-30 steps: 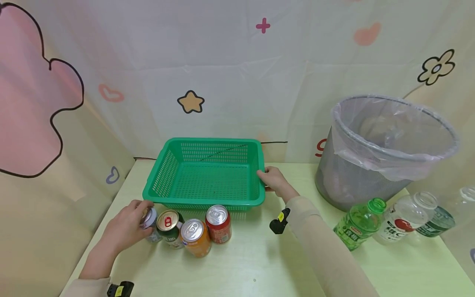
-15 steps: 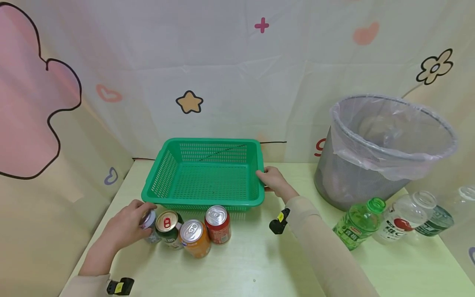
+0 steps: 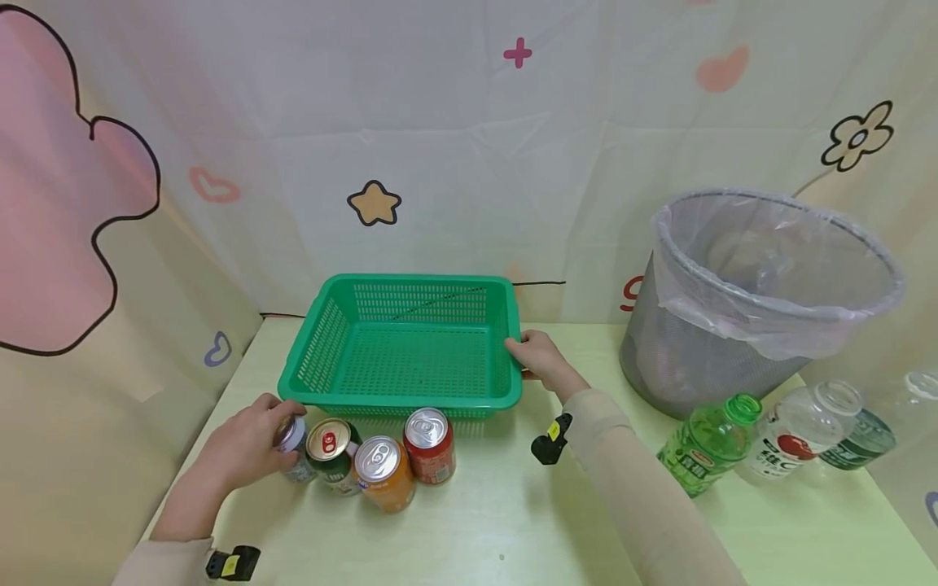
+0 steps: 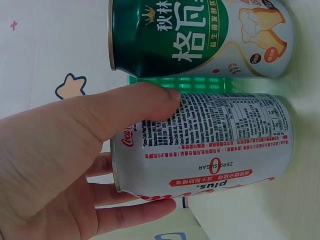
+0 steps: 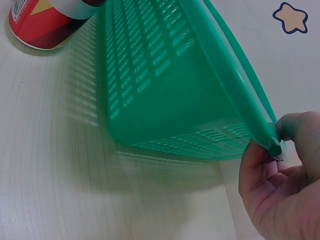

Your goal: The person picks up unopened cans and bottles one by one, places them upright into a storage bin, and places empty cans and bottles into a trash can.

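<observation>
My left hand (image 3: 245,443) grips a white Coca-Cola plus can (image 4: 215,155) standing at the left end of a group of cans. In the left wrist view the thumb lies over its near side and the fingers curl behind it. Beside that can stands a green and white drink can (image 3: 331,456), then an orange can (image 3: 384,480) and a red can (image 3: 430,452). My right hand (image 3: 542,358) pinches the right rim of a green plastic basket (image 3: 410,405), thumb on top and fingers beneath. The basket's inside shows only its slatted floor.
A mesh bin (image 3: 681,350) with a clear plastic liner (image 3: 769,321) stands at the back right. In front of it are a green bottle (image 3: 707,452) and clear bottles (image 3: 802,431). A printed curtain (image 3: 454,163) hangs behind the table (image 3: 506,521).
</observation>
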A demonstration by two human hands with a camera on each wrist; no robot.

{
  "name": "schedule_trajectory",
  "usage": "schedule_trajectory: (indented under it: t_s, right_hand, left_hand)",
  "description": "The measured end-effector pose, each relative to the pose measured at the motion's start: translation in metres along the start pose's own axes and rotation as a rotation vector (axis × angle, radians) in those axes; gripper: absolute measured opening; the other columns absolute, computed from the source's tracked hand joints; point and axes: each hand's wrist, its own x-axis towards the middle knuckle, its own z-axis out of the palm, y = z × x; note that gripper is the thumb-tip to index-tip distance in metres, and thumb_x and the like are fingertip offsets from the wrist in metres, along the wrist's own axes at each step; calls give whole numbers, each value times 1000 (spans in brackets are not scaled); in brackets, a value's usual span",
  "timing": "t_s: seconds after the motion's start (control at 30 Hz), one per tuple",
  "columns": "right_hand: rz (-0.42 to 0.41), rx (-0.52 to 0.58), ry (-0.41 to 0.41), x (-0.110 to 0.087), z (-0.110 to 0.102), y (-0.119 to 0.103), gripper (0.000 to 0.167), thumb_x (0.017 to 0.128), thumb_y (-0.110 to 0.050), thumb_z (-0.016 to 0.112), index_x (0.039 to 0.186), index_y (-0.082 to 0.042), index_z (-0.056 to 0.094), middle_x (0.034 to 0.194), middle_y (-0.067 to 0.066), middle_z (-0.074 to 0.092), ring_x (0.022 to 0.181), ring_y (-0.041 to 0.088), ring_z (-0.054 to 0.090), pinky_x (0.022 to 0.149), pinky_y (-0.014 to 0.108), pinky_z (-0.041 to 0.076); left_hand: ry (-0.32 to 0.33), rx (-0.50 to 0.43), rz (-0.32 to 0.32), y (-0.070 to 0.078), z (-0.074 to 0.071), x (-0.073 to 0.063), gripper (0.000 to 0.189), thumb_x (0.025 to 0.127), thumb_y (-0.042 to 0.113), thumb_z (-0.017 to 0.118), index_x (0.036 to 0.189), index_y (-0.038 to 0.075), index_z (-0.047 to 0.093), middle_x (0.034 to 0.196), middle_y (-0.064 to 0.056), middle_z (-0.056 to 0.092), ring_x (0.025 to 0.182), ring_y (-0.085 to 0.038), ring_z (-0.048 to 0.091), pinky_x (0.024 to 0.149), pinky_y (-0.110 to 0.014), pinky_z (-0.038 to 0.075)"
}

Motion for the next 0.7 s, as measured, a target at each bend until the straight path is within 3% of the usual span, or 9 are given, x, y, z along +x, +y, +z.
schedule_trajectory:
  t_s: [0.33, 0.7]
  right_hand:
    - [-1, -8, 6, 0, 2, 3, 35, 94, -25, 45, 116, 1, 51, 102, 15, 57, 81, 19, 61, 66, 30, 54]
    - [-15, -5, 6, 2, 1, 2, 35, 94, -24, 45, 116, 2, 50, 100, 15, 57, 79, 18, 61, 66, 31, 54]
  left_hand:
    - [-27, 0, 8, -2, -3, -2, 49, 64, 22, 79, 108, 12, 60, 96, -11, 55, 70, -16, 51, 53, -30, 42]
    - [-7, -1, 32, -5, -15, -3, 48, 62, 20, 80, 105, 14, 60, 94, -10, 55, 69, -14, 50, 54, -29, 42]
